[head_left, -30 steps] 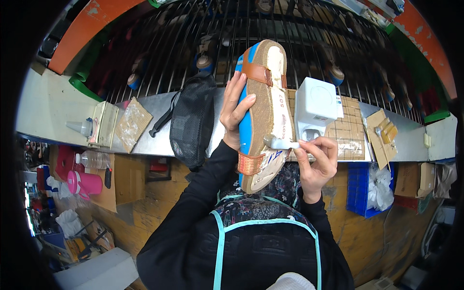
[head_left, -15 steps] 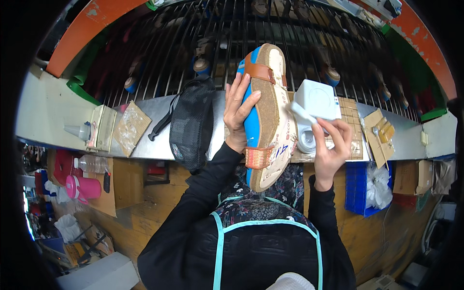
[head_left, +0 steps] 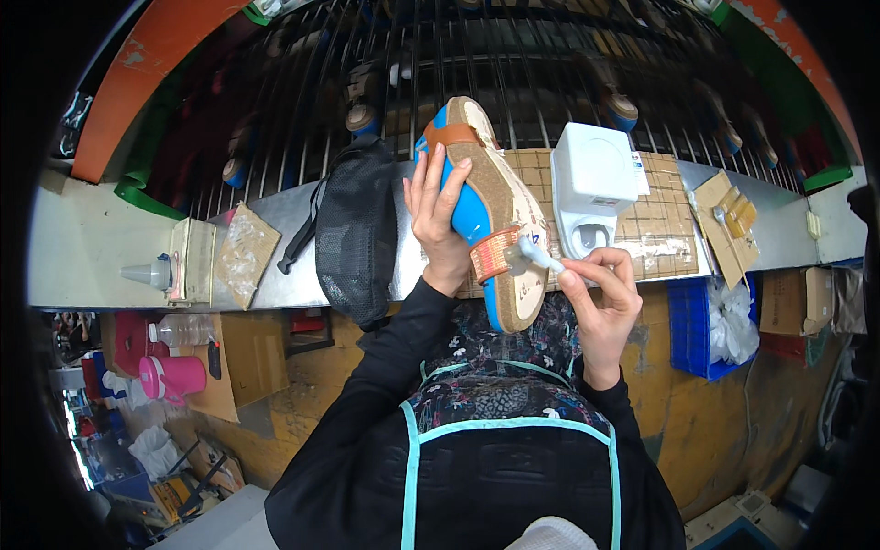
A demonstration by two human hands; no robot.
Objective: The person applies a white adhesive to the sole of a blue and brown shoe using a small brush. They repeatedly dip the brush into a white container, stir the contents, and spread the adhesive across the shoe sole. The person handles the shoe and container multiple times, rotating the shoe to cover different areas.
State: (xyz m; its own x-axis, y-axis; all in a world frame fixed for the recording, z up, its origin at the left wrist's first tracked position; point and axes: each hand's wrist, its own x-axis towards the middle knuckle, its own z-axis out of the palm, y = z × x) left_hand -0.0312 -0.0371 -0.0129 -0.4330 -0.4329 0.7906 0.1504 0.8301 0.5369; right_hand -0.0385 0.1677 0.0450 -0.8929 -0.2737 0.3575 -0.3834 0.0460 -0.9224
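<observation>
My left hand [head_left: 438, 215] grips a sandal upper on a blue shoe last [head_left: 472, 220], tilted with its sole side up. A brown strap crosses near the toe and a woven orange strap [head_left: 496, 254] wraps near the heel; cork-coloured material edges the pale bottom. Between thumb and fingers, my right hand [head_left: 600, 302] pinches a small whitish brush [head_left: 539, 255]. Its head is at the sole edge beside the orange strap, seemingly touching it. Just beyond that hand stands a white container [head_left: 594, 170] with a round open cup at its front.
A black mesh bag [head_left: 356, 243] lies on the metal bench to the left. Beyond the bench runs a rack of dark rollers [head_left: 522, 92] carrying more lasts. Cardboard with yellow blocks [head_left: 733, 215] lies at right, above a blue crate [head_left: 687, 330] with white plastic bags.
My right hand has brought the brush from beside the white container down to the sole near the orange strap. The lasted sandal has tilted, its toe leaning further left.
</observation>
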